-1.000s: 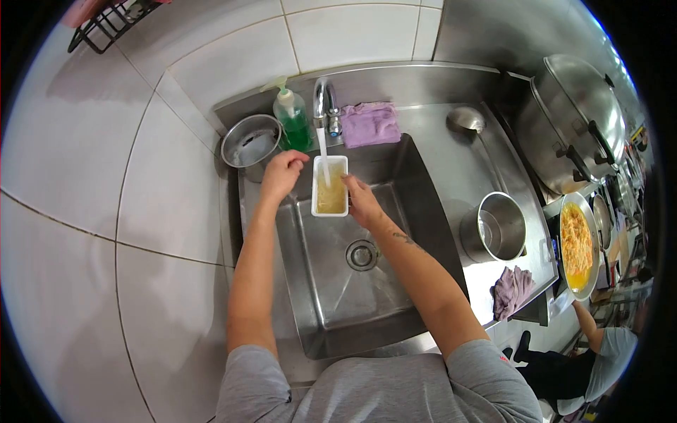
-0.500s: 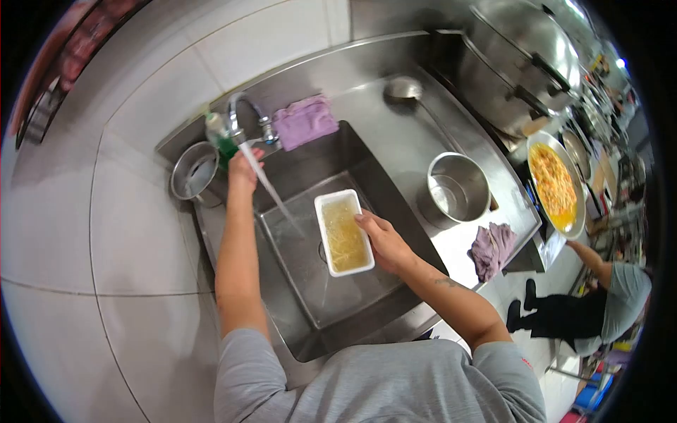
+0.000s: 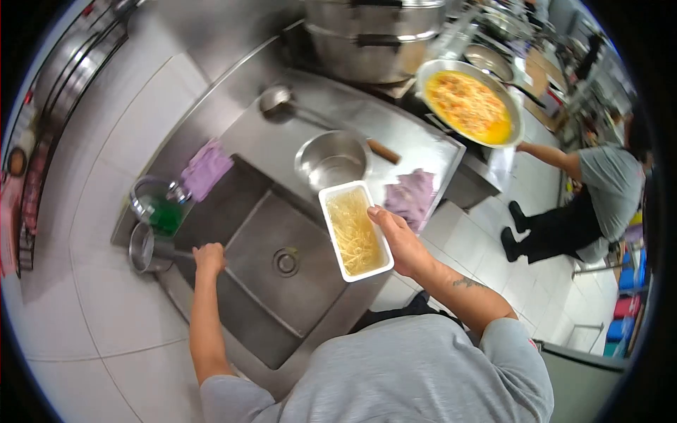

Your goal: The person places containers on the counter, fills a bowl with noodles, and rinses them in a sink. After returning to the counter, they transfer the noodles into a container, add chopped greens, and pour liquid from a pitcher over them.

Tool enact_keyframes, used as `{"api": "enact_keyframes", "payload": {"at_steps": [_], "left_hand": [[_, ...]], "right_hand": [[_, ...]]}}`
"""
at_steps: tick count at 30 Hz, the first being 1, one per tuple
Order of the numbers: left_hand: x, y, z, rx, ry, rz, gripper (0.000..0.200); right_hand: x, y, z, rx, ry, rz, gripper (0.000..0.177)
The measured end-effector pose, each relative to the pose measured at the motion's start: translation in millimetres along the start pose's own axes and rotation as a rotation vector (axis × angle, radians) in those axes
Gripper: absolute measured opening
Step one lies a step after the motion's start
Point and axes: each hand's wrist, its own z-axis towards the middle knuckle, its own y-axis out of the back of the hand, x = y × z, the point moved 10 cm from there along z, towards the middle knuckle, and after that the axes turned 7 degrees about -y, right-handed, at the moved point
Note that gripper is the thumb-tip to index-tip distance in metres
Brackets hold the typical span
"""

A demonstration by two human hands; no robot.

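Observation:
My right hand (image 3: 398,243) grips the long side of a white rectangular tub (image 3: 387,262), thumb on its rim. Thin pale-yellow strips in liquid (image 3: 354,236) fill the tub, which is held above the right side of the sink (image 3: 247,282). My left hand (image 3: 209,259) is closed over the sink's left edge, at the end of the handle of a small metal saucepan (image 3: 143,248). That saucepan sits beside the faucet (image 3: 144,201) and a green bottle (image 3: 166,215). No water stream shows.
A metal pot (image 3: 331,161), ladle (image 3: 277,103) and purple cloth (image 3: 411,197) lie on the steel counter. Another purple cloth (image 3: 206,169) hangs at the sink's back edge. Behind stand a large steamer (image 3: 374,42) and a pan of orange-yellow food (image 3: 469,106). A person (image 3: 610,176) stands at right, arm toward the pan.
The view has turned right. My left hand has left the faucet and closed at the saucepan handle. The water has stopped. The tub has moved right, out from the middle of the sink.

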Motion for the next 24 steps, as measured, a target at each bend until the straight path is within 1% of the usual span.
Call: {"api": "enact_keyframes", "payload": {"at_steps": [2, 4, 5, 8, 9, 11, 14, 17, 18, 19, 20, 22, 23, 24], "left_hand": [[-17, 69, -8, -0.431, 0.142, -0.564, 0.026], [-70, 154, -35, -0.738, -0.081, -0.607, 0.039], [-115, 205, -61, -0.947, -0.291, -0.605, 0.042], [-238, 300, -97, -0.829, -0.462, -0.885, 0.037], [-285, 328, -111, -0.839, -0.634, -0.889, 0.035], [-378, 368, -146, -0.837, -0.988, -0.885, 0.031], [-520, 403, -206, -0.762, -1.385, -0.8, 0.027], [-647, 404, -277, -0.595, -1.797, -0.608, 0.026], [-684, 405, -296, -0.54, -1.893, -0.511, 0.027], [-715, 407, -304, -0.427, -1.947, -0.486, 0.026], [-744, 409, -309, -0.316, -1.991, -0.454, 0.026], [-791, 427, -317, 0.111, -2.003, -0.563, 0.023], [-812, 434, -317, 0.39, -2.162, -0.798, 0.022], [-841, 433, -306, 0.743, -2.187, -1.047, 0.021]], "right_hand": [[31, 31, -34, -0.052, 0.069, -0.035, 0.058], [52, 65, -66, -0.068, 0.107, -0.025, 0.055], [59, 89, -80, -0.114, 0.132, 0.036, 0.054], [82, 153, -129, -0.168, 0.247, 0.043, 0.055], [86, 177, -144, -0.177, 0.291, 0.084, 0.054], [95, 225, -182, -0.264, 0.36, 0.109, 0.053], [105, 291, -240, -0.379, 0.488, 0.143, 0.052], [102, 349, -306, -0.499, 0.603, 0.259, 0.053], [98, 367, -327, -0.534, 0.629, 0.31, 0.053], [93, 389, -345, -0.57, 0.663, 0.346, 0.053], [88, 410, -367, -0.651, 0.699, 0.353, 0.053], [79, 445, -406, -0.802, 0.765, 0.368, 0.051], [75, 457, -426, -0.844, 0.8, 0.416, 0.051], [68, 468, -450, -0.881, 0.842, 0.462, 0.052]]}}
